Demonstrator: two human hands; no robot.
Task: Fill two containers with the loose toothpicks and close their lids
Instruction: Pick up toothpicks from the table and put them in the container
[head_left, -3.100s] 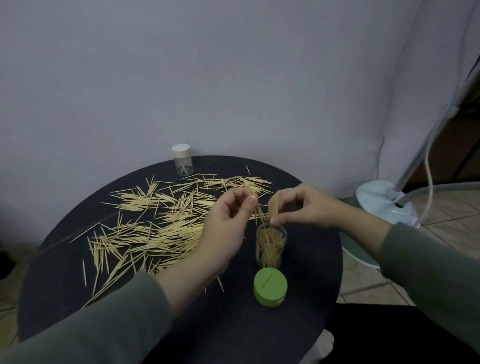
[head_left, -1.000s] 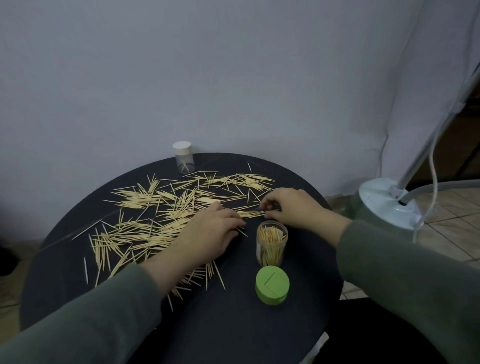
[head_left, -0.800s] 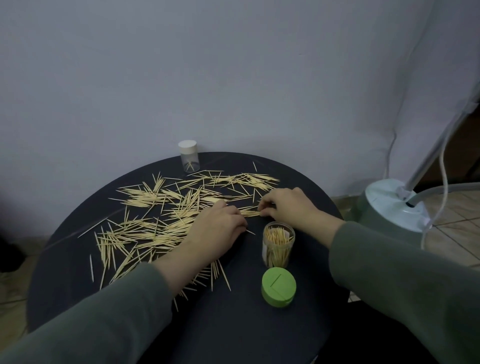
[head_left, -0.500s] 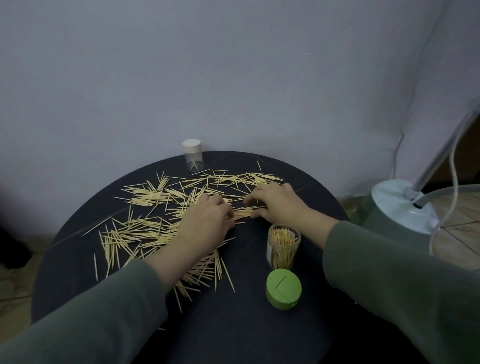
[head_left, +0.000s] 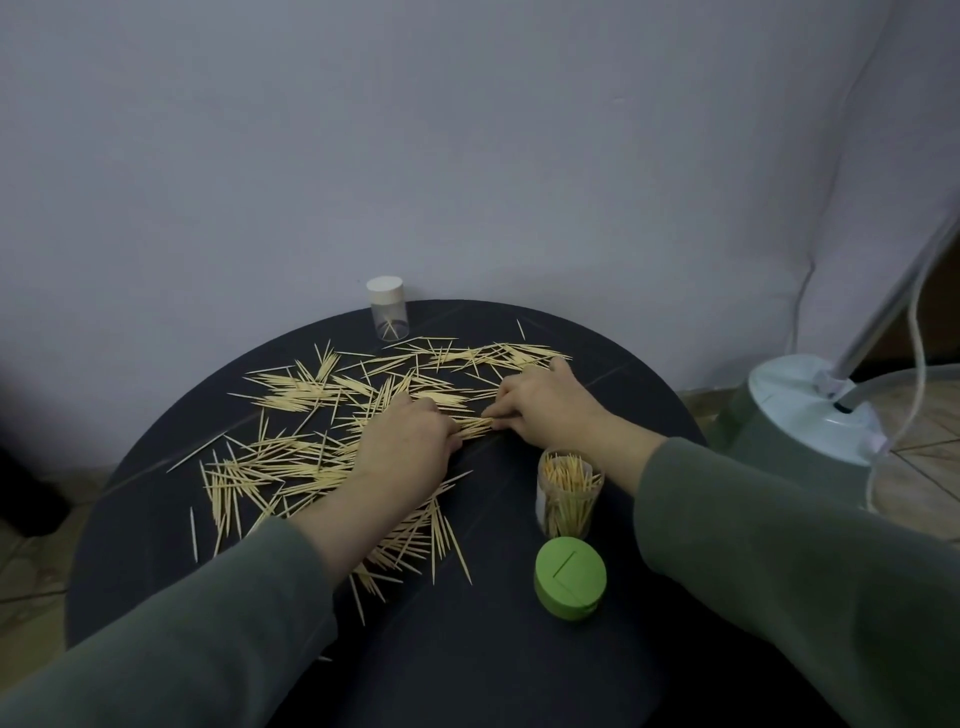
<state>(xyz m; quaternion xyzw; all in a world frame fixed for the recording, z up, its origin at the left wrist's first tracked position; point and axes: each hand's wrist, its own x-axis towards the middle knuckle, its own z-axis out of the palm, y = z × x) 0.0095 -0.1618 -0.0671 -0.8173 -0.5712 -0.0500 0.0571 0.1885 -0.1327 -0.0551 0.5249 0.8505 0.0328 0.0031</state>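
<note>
- Your left hand (head_left: 402, 447) and right hand (head_left: 545, 410) are lying curled on the toothpicks (head_left: 311, 457), fingertips pinching a small bundle (head_left: 475, 427) between them.
- The open jar (head_left: 569, 493) is standing beside your right wrist, green lid (head_left: 570, 578) lying in front of it.
- The capped jar (head_left: 388, 308) is sitting at the table's (head_left: 156, 545) far edge.

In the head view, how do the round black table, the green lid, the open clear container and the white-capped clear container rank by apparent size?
1. Round black table
2. Open clear container and green lid: alike, unsure
3. White-capped clear container, though it stands farthest from the camera

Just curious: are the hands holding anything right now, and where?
Both hands, left and right, pinch a small bundle of toothpicks by its opposite ends, low on the table.
</note>
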